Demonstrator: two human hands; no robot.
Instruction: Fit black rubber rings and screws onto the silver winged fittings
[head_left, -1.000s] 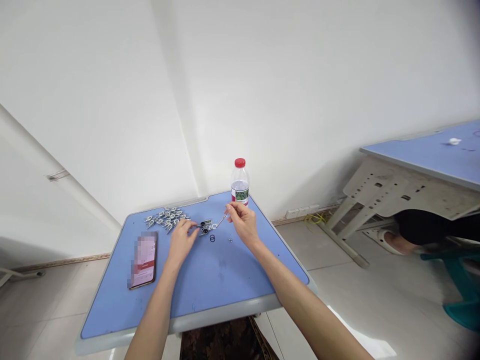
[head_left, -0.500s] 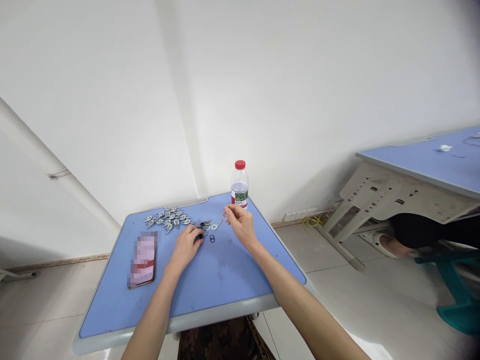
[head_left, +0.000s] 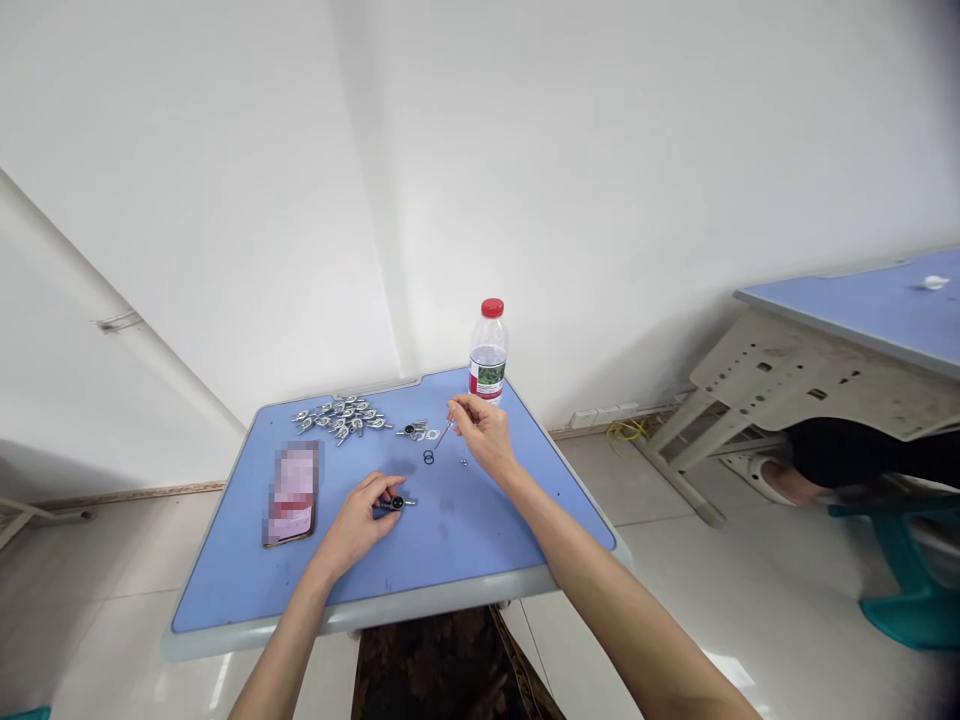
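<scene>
My left hand [head_left: 358, 522] is closed around a small metal fitting with a black round face [head_left: 398, 503], low over the middle of the blue table [head_left: 450, 545]. In my right hand [head_left: 486, 438], thumb and fingers pinch a thin shaft that looks like a small screwdriver [head_left: 442, 436], its end pointing down and left. Near that end lie two black rings [head_left: 428, 457] and a pale flat washer-like piece [head_left: 433, 435]. A similar black-faced metal part [head_left: 411, 430] rests just left of them. Some tiny metal bits [head_left: 463, 462] lie below my right hand.
Several metal fittings [head_left: 345, 415] are spread at the table's back left. A phone [head_left: 295, 492] lies at the left. The red-capped bottle [head_left: 489, 352] stands at the back, behind my right hand. Another table [head_left: 862, 310] and a person's foot [head_left: 780, 482] are at the right.
My left hand has come back toward me with the black-faced fitting, away from the other small parts. My right hand still holds the thin tool in nearly the same place.
</scene>
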